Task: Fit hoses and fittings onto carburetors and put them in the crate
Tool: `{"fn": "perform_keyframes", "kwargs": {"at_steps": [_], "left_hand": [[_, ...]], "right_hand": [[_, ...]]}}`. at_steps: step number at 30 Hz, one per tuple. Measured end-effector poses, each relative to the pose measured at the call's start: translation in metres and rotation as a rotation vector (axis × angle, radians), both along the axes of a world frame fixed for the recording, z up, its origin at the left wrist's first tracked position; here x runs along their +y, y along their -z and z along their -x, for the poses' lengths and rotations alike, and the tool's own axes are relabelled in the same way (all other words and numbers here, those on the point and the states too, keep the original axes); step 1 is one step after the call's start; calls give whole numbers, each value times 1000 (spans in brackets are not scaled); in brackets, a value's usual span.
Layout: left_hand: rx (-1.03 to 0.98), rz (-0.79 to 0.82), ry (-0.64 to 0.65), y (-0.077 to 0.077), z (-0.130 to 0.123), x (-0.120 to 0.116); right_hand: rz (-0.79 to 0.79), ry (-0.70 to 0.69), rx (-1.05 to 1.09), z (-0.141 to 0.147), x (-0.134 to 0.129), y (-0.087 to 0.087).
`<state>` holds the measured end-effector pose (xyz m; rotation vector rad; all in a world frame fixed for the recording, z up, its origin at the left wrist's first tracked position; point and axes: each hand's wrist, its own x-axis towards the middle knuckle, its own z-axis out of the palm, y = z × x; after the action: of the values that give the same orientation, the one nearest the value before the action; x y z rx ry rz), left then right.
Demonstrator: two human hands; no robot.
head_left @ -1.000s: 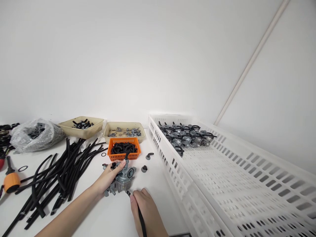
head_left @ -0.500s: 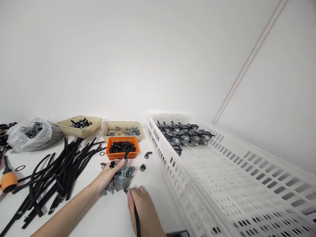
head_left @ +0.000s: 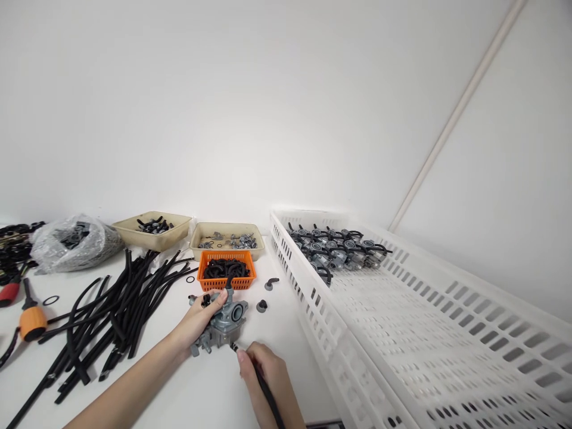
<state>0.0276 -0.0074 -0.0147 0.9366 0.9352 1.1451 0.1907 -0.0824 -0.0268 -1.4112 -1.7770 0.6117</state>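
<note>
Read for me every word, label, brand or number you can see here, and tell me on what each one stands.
No text can be read: the carburetor in the left hand may carry small marks, but they are too small to read, and the orange basket and white crate show none.

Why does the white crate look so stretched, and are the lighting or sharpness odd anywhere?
In the head view, the wide lens seems to stretch and bow the white perforated plastic crate toward the frame edge. Also in the head view, the light is soft and even, leaving only faint shadows around the carburettor in the left hand. The right hand looks slightly blurred.
</note>
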Motion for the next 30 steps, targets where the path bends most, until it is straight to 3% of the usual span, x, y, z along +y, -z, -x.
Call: {"fn": "perform_keyframes", "kwargs": {"at_steps": [5,9,13,18,21,30], "left_hand": [[-188,5,42,2,2,0],[-287,72,75,-2,5,0],[-353,94,118,-8,8,-1],[-351,53,158,-8,9,-2],[-310,19,167,-7,8,-2],[-302,23,207,1,10,1]], "right_hand": [[-13,33,407,-11,-4,-3],[-61,-64,587,-17,-7,-5],[-81,-184,637,-12,-3,-19],[-161,-126,596,2,12,-46],[-145,-111,561,7,25,-52],[61,-57,831,17,56,-22]]}}
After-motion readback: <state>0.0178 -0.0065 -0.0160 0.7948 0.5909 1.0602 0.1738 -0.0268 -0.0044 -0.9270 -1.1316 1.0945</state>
